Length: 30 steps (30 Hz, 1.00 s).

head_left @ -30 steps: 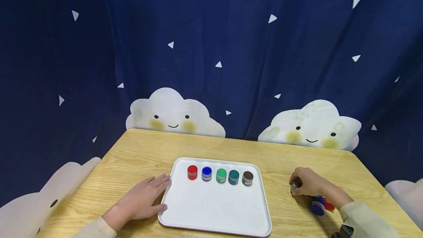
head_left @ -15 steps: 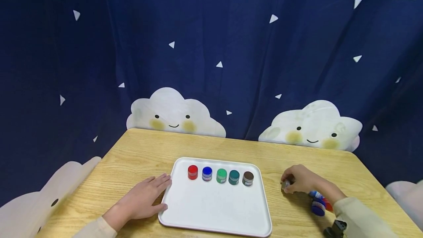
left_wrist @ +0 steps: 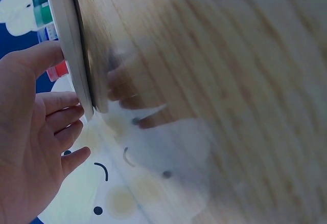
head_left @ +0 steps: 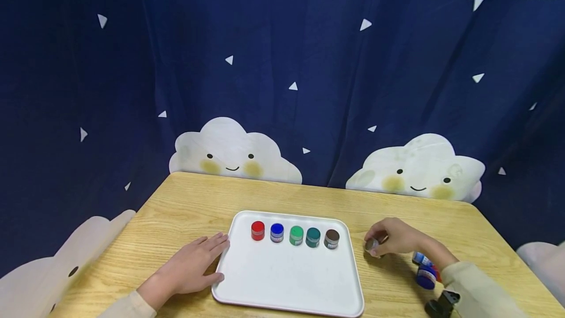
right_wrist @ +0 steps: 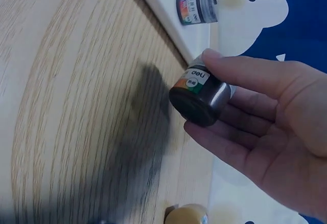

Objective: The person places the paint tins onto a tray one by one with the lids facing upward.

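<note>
My right hand (head_left: 395, 237) holds a small dark paint jar (right_wrist: 196, 96) between thumb and fingers, tilted, just right of the white tray (head_left: 289, 283). Its label faces the right wrist camera. My left hand (head_left: 187, 269) lies with straight fingers at the tray's left edge, thumb and fingertips at the rim. Along the tray's far side stands a row of paint jars: a red jar (head_left: 258, 230), a blue jar (head_left: 276, 232), a light green jar (head_left: 296, 235), a teal jar (head_left: 313, 237) and a brown jar (head_left: 331, 239).
Beside my right wrist, a dark blue jar (head_left: 425, 277) and a lighter blue jar (head_left: 421, 259) lie on the wooden table (head_left: 212, 195), with a red one partly hidden behind them. An ochre jar (right_wrist: 186, 215) shows low in the right wrist view. A dark blue curtain (head_left: 265, 77) hangs behind.
My right hand has moved left with the dark jar, nearer the tray, uncovering more of the lighter blue jar by the wrist. The left hand keeps its place at the rim.
</note>
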{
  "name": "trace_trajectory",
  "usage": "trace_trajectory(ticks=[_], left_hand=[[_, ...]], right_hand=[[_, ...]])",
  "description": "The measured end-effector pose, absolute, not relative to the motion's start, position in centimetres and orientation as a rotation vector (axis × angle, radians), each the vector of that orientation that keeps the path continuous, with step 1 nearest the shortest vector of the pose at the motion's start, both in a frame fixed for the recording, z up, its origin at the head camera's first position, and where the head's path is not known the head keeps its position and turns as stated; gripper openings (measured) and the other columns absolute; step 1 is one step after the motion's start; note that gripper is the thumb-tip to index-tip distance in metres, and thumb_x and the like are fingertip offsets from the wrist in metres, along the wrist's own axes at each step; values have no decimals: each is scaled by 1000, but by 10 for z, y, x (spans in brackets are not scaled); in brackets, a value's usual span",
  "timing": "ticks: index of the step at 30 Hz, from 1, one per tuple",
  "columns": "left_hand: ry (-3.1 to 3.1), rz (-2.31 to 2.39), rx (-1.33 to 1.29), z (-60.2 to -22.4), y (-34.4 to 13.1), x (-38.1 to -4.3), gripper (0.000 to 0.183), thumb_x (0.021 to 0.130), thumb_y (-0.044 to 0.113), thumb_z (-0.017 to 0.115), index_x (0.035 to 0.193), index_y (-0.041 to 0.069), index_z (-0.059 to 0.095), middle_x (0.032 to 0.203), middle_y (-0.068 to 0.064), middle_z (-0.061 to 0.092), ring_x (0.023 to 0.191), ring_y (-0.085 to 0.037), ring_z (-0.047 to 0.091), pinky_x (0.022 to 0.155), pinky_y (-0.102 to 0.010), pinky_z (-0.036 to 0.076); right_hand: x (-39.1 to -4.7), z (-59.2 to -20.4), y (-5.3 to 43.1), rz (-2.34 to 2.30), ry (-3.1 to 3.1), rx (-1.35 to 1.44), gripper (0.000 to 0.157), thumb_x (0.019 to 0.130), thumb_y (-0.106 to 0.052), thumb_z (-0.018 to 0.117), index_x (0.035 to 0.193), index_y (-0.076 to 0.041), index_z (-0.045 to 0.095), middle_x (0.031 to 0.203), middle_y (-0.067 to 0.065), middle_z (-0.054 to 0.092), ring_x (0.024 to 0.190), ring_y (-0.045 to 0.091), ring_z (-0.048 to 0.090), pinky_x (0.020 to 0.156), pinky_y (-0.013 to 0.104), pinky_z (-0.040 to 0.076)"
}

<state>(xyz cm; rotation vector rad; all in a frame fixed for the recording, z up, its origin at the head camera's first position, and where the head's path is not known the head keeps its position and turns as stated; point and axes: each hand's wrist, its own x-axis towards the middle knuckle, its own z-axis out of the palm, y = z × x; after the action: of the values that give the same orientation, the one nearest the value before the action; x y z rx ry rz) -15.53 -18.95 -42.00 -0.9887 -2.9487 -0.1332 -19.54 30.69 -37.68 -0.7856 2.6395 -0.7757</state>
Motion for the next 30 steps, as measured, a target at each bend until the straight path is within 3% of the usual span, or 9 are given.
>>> trace_trajectory(ticks=[9,15,18,22,26,30], left_hand=[[-2952,-140,-992,-420,-190,-155,67,85,43,65,138,4,50,144,-12,51,135,-28,48,108,-50,43],[-2945,-132,-993,-420,-190,-156,67,85,43,65,138,4,51,144,-12,51,135,-28,48,108,-50,44],[-2946,-131,-993,-421,-190,-156,67,85,43,65,138,4,50,144,-12,51,135,-28,48,108,-50,43],[-2947,-137,-997,-420,-190,-156,68,85,44,65,138,3,51,144,-13,51,135,-29,48,108,-50,43],[-2949,-145,-1001,-417,-190,-154,68,85,44,65,138,3,51,144,-14,51,135,-30,48,108,-51,43],[-2951,-150,-1005,-417,-190,-154,68,85,44,65,138,3,50,144,-14,51,135,-30,48,108,-51,43]], right_hand=[[-196,-374,294,-889,2549,-802,37,77,-23,79,104,1,70,96,8,73,84,0,65,76,23,59],[-196,-370,286,-920,2499,-779,39,77,-23,79,107,0,70,96,3,72,80,-3,60,72,16,55],[-198,-370,281,-973,2437,-799,40,77,-21,78,108,4,68,85,-1,67,71,-2,54,61,13,48],[-199,-373,273,-1068,2353,-872,37,78,-15,78,106,6,67,79,2,65,66,-3,50,56,11,45],[-199,-378,262,-1110,2305,-961,33,78,-13,77,105,5,68,82,12,66,68,-4,51,60,11,48],[-198,-382,249,-1101,2296,-984,33,78,-15,78,104,2,69,84,8,65,70,-4,51,63,10,49]])
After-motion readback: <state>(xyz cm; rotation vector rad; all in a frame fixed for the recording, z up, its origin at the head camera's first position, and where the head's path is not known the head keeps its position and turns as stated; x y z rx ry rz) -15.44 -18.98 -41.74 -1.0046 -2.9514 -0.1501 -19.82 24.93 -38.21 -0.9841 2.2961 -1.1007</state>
